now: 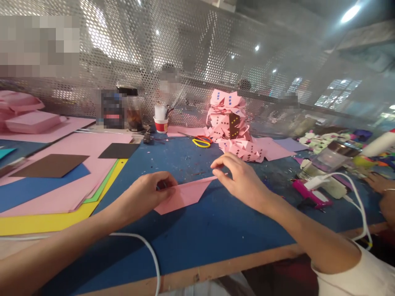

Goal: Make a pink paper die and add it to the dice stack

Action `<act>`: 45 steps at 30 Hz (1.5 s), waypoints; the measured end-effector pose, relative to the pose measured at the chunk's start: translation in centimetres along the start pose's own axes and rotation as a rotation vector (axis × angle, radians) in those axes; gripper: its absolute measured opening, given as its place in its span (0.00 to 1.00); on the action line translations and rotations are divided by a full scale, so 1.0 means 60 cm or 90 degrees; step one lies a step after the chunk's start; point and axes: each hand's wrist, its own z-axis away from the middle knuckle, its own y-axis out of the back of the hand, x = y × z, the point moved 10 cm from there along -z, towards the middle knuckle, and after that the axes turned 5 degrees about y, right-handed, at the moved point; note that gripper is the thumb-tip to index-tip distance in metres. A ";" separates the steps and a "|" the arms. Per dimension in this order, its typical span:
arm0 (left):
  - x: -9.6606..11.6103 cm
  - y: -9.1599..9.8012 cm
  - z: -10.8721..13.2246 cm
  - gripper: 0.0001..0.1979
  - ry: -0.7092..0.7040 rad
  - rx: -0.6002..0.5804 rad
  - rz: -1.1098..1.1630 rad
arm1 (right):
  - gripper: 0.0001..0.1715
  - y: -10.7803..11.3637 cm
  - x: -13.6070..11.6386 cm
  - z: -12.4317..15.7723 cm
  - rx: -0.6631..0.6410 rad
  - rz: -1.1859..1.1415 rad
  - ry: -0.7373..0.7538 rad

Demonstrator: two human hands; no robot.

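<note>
My left hand (156, 190) pinches the left end of a folded pink craft sheet (185, 195) between thumb and fingers. The sheet is held tilted just over the blue tabletop (216, 230), its right end tapering to a point. Close above that point is my right hand (237, 176), fingers bent and thumb apart from them, with nothing visible between. Behind the hands stands a tall pile of pink cut pieces (226, 123) printed with small blue and dark squares, with one brown piece among them. Yellow-and-red-handled scissors (201, 142) lie left of the pile.
Stacked coloured sheets (101, 172) cover the left side. A red-and-white cup (161, 124) with tools and a dark jar (135, 113) stand along the perforated metal screen (191, 61). At right are a magenta device (311, 193), a white cable (364, 205) and another person's hand (378, 181).
</note>
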 end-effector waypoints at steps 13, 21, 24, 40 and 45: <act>-0.027 -0.005 -0.005 0.10 0.013 -0.042 0.150 | 0.13 -0.092 0.147 -0.183 -0.228 0.246 -0.118; -0.031 -0.006 -0.003 0.07 0.037 -0.038 0.133 | 0.20 -0.219 0.287 -0.246 -0.292 0.299 -0.213; -0.033 -0.007 -0.002 0.06 0.050 -0.038 0.138 | 0.21 -0.241 0.313 -0.250 -0.296 0.310 -0.228; -0.034 -0.008 -0.001 0.08 0.049 -0.045 0.151 | 0.22 -0.221 0.303 -0.252 -0.279 0.251 -0.321; -0.034 -0.009 -0.005 0.08 0.027 -0.052 0.201 | 0.14 -0.183 0.274 -0.243 -0.223 0.146 -0.357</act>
